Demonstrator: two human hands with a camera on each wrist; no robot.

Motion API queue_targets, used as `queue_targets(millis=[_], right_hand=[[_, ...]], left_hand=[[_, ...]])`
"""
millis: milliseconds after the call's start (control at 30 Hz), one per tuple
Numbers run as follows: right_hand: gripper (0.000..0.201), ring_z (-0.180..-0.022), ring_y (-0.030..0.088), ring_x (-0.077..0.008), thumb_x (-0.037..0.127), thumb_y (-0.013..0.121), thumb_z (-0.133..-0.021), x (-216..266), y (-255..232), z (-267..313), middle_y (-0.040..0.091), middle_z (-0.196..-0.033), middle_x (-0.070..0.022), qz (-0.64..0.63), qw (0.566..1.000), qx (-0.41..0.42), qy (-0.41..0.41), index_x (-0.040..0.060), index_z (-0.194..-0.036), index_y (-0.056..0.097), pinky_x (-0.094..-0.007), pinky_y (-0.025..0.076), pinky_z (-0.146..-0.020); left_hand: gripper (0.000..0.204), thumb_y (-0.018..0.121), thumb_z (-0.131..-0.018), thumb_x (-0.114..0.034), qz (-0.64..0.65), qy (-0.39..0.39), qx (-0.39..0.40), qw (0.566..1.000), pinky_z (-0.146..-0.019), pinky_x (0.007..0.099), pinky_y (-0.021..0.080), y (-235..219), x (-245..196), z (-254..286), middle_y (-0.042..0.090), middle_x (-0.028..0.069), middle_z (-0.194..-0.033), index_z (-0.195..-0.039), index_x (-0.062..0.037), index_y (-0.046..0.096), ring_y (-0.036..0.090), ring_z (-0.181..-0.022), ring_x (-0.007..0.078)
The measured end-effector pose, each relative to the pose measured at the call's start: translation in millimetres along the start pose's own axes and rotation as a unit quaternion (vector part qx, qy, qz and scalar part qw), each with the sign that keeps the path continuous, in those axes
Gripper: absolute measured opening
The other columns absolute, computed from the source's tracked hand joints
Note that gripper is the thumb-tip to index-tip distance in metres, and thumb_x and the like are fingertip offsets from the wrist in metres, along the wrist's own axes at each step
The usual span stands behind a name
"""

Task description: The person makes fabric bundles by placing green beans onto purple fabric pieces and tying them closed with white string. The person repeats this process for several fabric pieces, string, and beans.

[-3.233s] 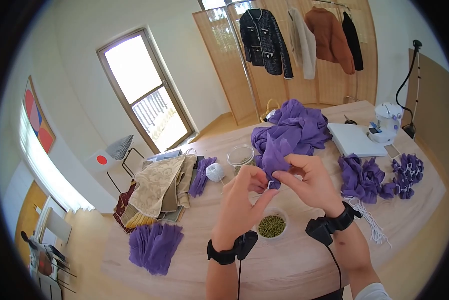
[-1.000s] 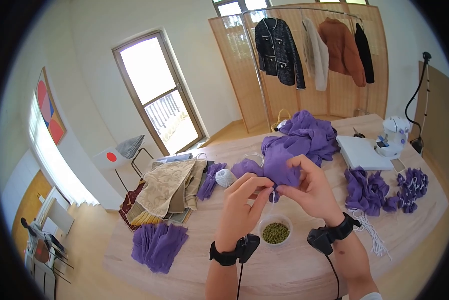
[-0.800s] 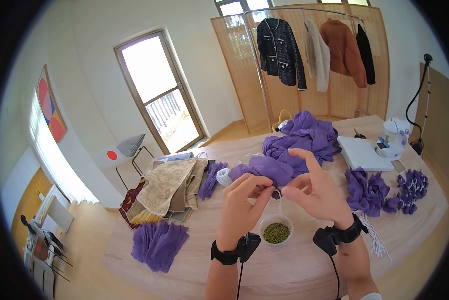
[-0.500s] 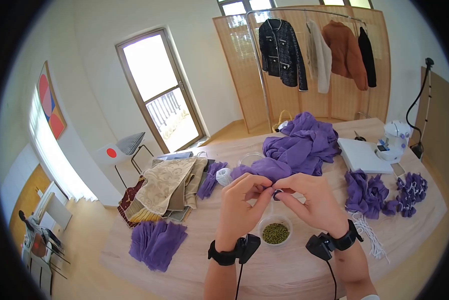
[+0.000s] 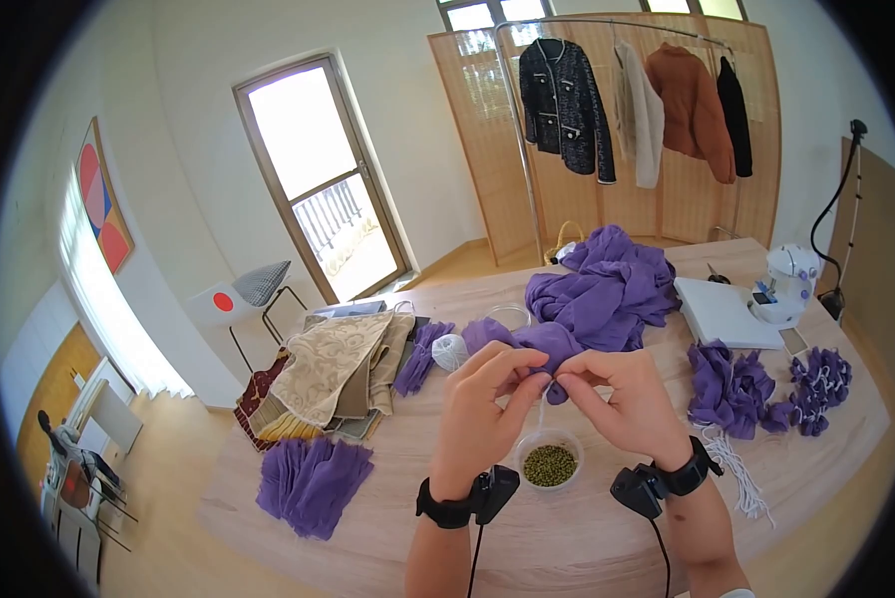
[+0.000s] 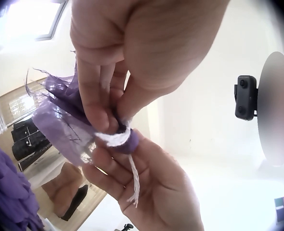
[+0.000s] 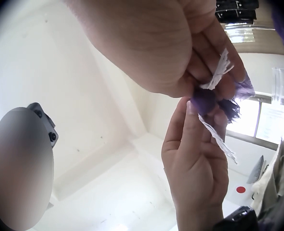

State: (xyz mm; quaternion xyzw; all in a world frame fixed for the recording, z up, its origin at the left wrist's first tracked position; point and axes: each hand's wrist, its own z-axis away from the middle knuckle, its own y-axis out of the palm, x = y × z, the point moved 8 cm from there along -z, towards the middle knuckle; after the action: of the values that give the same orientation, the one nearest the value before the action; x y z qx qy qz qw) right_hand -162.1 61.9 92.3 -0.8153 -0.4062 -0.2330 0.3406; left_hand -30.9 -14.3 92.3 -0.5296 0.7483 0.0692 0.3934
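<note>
Both hands meet over the table at a gathered length of purple cloth (image 5: 552, 344). My left hand (image 5: 489, 404) pinches the cloth at its neck between thumb and fingertips. My right hand (image 5: 622, 404) pinches from the other side, its fingertips right at the left ones. White string (image 6: 114, 139) wraps round the cloth just behind a small rounded purple knob (image 7: 203, 100); its loose ends stick out between the fingers. Part of the wrap is hidden by the fingers. Just below the hands stands a clear tub (image 5: 520, 470) of small green beans (image 5: 550, 465).
A large purple cloth heap (image 5: 602, 284), a ball of white string (image 5: 449, 352) and a round clear container (image 5: 508, 310) lie beyond. Fabric samples (image 5: 333, 374) and purple strips (image 5: 315, 485) are left; tied purple pieces (image 5: 731, 389), cut strings (image 5: 734, 466) and a sewing machine (image 5: 788, 279) right.
The right hand let go and lifted its fingers, then came back to pinch beside the left. The cloth it had held up sank forward onto the table side. The left hand kept its pinch.
</note>
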Motion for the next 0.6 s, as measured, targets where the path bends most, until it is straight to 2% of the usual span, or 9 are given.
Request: queue_targets(millis=[300, 500, 600], right_hand=[[0.009, -0.075, 0.070, -0.0321, 0.006, 0.067, -0.088, 14.2, -1.3, -0.6, 0.070, -0.083, -0.0152, 0.059, 0.994, 0.004, -0.096, 0.0009, -0.095, 0.068, -0.0351, 0.055, -0.066], [0.010, -0.074, 0.069, -0.0332, 0.005, 0.066, -0.088, 16.6, 2.1, 1.4, 0.069, -0.084, -0.0149, 0.081, 0.987, 0.000, -0.138, 0.0014, -0.098, 0.066, -0.0369, 0.054, -0.064], [0.010, -0.073, 0.068, -0.0336, 0.005, 0.065, -0.089, 15.4, 4.8, 1.7, 0.068, -0.083, -0.0146, 0.086, 0.988, 0.007, -0.131, 0.0017, -0.099, 0.065, -0.0372, 0.054, -0.063]], left_hand=[[0.019, 0.070, -0.084, 0.009, -0.015, 0.026, -0.018, 0.999, -0.072, 0.0209, 0.051, -0.8, -3.3, 0.7, 0.060, 0.0045, -0.091, -0.102, 0.0045, 0.070, 0.059, -0.080, 0.0082], [0.020, 0.070, -0.082, 0.011, -0.026, 0.031, -0.040, 0.998, -0.069, 0.0198, 0.048, -3.2, -7.1, 0.8, 0.060, 0.0034, -0.088, -0.101, 0.0039, 0.071, 0.058, -0.078, 0.0068], [0.019, 0.070, -0.082, 0.011, -0.008, 0.028, -0.045, 0.999, -0.068, 0.0200, 0.048, -3.6, -5.2, 1.0, 0.061, 0.0032, -0.088, -0.100, 0.0037, 0.071, 0.058, -0.079, 0.0067]])
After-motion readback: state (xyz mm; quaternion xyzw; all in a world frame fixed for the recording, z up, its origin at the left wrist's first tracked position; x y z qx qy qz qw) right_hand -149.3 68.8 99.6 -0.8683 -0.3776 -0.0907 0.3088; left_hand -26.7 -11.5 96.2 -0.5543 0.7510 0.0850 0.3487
